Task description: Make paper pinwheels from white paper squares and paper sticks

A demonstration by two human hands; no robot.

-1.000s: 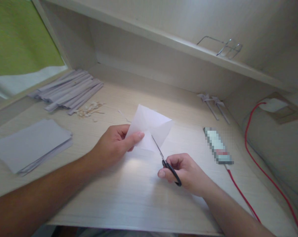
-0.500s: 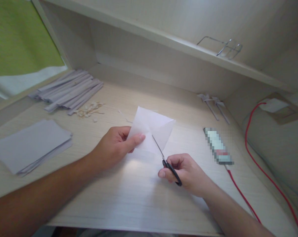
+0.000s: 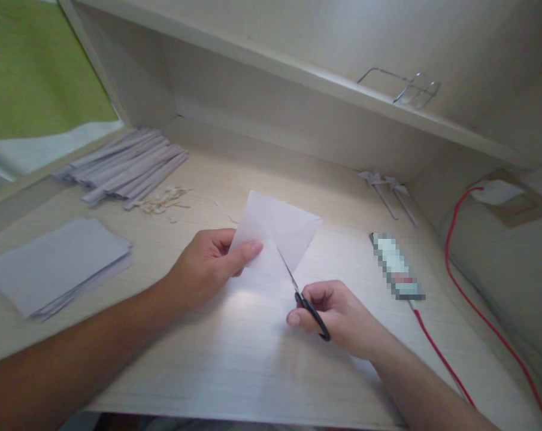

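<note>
So on the near left we've got a paper stack (image 3: 57, 260), and behind it a bunch of paper sticks (image 3: 131, 161) all lying roughly the same way, probably to keep them tidy and out of our elbow's path. Small scraps (image 3: 165, 200) sit just beside the sticks, likely pushed off there so the middle stays workable.

Our left hand (image 3: 214, 257) is pinching the left side of a square sheet (image 3: 275, 227), thumb on top and fingers underneath, up off the desk (image 3: 199, 377) in the middle. We'd guess that grip keeps it flat and steady for the blades. Our right hand (image 3: 336, 314) has a firm hold on the scissors (image 3: 314, 318), tips pointing at the sheet's middle.

Two paper pinwheels (image 3: 382, 179) lie far right, parked safely away from the cutting, and a phone (image 3: 396, 263) is nearer, on its red cable (image 3: 444, 350).

Compared with a second ago, our left hand's basically where it was, the sheet's right corner sits slightly farther right, and our right hand's barely budged.
</note>
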